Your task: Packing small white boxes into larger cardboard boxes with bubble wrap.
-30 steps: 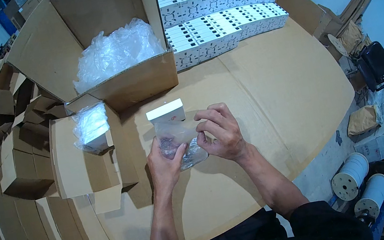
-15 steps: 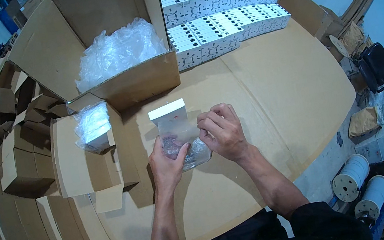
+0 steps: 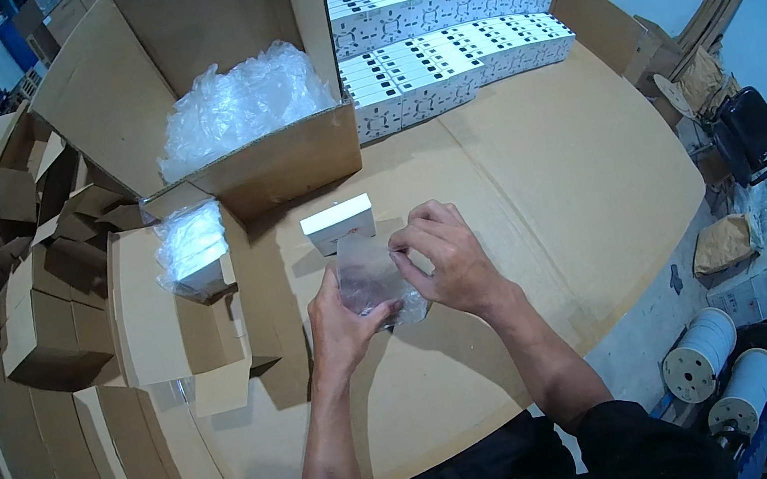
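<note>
A clear plastic bag [image 3: 371,277] is held up between my hands above the cardboard-covered table. My left hand [image 3: 339,326] grips its lower part, with the thumb across the front. At the bag's upper right edge, my right hand [image 3: 452,256] is closed in a pinch, fingertips against the plastic. Just beyond the bag stands a small white box [image 3: 338,219], its lower part partly hidden behind the plastic. Neither hand touches that box.
Left of my hands, an open carton [image 3: 147,310] holds plastic-wrapped white boxes [image 3: 192,249]. Behind it, a large carton [image 3: 289,159] contains crumpled clear bags [image 3: 244,105]. Rows of white boxes [image 3: 438,78] line the back. Empty cartons [image 3: 51,315] crowd the far left; cable spools [image 3: 702,354] stand lower right.
The bag has shifted slightly right and now shows a broader, flatter face toward me. My left hand has moved a little right with it; my right hand keeps its pinch.
</note>
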`<state>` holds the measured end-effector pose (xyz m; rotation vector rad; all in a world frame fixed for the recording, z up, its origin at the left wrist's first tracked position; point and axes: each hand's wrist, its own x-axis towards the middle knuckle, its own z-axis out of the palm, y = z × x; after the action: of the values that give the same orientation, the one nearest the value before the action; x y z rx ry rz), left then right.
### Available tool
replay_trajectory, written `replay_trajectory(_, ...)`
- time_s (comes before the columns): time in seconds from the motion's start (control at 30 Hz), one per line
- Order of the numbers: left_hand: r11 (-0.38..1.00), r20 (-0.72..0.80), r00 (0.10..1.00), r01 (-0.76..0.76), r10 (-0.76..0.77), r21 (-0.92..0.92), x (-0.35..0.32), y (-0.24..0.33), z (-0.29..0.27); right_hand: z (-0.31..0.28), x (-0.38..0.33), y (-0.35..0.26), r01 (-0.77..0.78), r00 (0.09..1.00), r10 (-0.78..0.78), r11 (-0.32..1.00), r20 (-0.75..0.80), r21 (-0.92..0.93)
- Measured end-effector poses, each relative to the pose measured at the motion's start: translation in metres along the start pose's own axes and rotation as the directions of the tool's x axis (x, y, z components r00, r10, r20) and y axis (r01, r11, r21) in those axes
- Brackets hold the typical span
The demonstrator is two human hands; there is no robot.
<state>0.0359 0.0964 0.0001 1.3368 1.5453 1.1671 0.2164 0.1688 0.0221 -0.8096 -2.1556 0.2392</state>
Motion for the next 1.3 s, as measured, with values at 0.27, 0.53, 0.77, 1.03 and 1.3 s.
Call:
replay_trajectory(0.27,0.999,-0.064,0.997,-0.032,0.034,0.028,-0.002,0.004,0.002,-0.020,0.029,-0.028,0.043,0.951,0.007,0.987,0.310,-0.152)
replay_trajectory(0.53,0.994,-0.036,0.999,-0.032,0.036,0.101,-0.002,0.001,-0.004,-0.009,0.042,-0.025,-0.042,0.931,0.026,0.999,0.363,0.035)
replay_trajectory(0.77,0.998,0.044,0.998,-0.038,0.036,0.059,0.000,-0.003,-0.002,-0.003,0.038,-0.011,-0.009,0.947,-0.081,0.960,0.310,0.279)
replay_trajectory(1.03,0.998,0.052,0.998,0.036,-0.033,-0.047,0.001,-0.012,-0.003,-0.014,0.051,-0.017,-0.211,0.970,0.073,0.735,0.233,0.644)
replay_trajectory(1.3,0.999,0.007,0.999,0.032,-0.032,-0.006,-0.001,-0.003,-0.008,0.016,0.038,0.069,-0.298,0.893,0.427,0.325,0.142,0.898)
